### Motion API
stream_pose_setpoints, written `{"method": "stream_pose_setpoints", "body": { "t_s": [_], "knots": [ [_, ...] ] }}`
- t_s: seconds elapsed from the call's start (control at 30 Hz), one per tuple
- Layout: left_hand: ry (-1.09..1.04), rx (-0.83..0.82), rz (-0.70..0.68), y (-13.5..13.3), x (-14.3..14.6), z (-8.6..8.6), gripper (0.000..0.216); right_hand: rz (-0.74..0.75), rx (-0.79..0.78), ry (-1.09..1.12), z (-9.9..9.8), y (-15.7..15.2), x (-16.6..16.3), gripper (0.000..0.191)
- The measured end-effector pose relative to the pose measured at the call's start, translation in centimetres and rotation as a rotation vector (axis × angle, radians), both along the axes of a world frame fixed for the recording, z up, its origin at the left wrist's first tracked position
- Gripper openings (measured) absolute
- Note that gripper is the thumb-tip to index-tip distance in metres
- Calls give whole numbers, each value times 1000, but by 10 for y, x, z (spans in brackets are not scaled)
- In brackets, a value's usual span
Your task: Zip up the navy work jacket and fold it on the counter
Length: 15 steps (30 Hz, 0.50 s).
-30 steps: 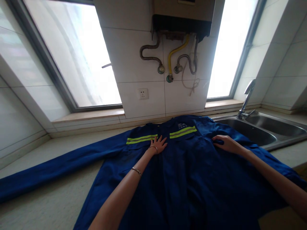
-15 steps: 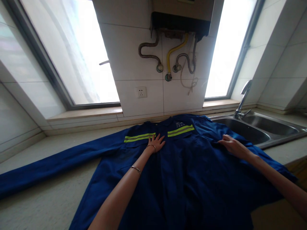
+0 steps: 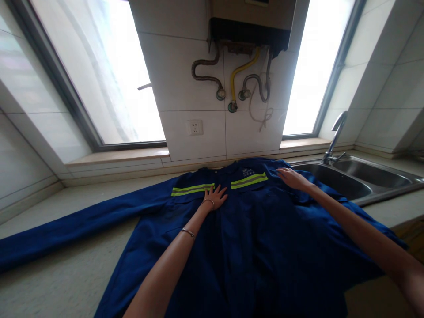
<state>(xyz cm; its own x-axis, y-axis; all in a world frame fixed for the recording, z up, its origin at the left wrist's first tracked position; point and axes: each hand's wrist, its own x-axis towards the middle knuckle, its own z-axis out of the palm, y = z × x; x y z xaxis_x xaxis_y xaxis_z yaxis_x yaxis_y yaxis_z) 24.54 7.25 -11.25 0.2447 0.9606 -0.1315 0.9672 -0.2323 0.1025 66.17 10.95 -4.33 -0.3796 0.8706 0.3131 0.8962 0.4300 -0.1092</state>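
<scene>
Now our right hand (image 3: 293, 178) has slid from the jacket's (image 3: 251, 247) shoulder up beside the reflective stripe (image 3: 249, 180), fingers flat and spread, holding nothing. Our left hand (image 3: 216, 198) stays pressed just below the stripe, jacket spread flat across the tabletop (image 3: 62, 274).

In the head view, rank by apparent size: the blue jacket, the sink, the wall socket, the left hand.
1. Blue jacket, by far the largest; it covers most of the counter.
2. Sink, though partly cut off by the jacket.
3. Left hand.
4. Wall socket, close to the hand in looks but farther off, so that order is unsure.
</scene>
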Motion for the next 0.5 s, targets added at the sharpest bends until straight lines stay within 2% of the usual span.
{"method": "stream_pose_setpoints", "body": {
  "t_s": [0.1, 0.2, 0.27, 0.33, 0.5],
  "knots": [
    [-9, 7, -7, 0, -1, -2, 60, -176, -21, -38, -21, 31, -18, 41],
    [-19, 9, -16, 3, -3, -5, 61, -351, -138, -101, -31, 57, -18, 42],
    [-31, 19, -20, 5, -5, -8, 61, -368, -190, -146, -30, 68, -12, 43],
    [-45, 29, -21, 6, -6, -10, 62, -393, -167, -166, -26, 74, -4, 45],
    [-60, 26, -9, 6, -6, -10, 62, -588, -110, -265, -24, 74, 10, 38]
  ]
}}
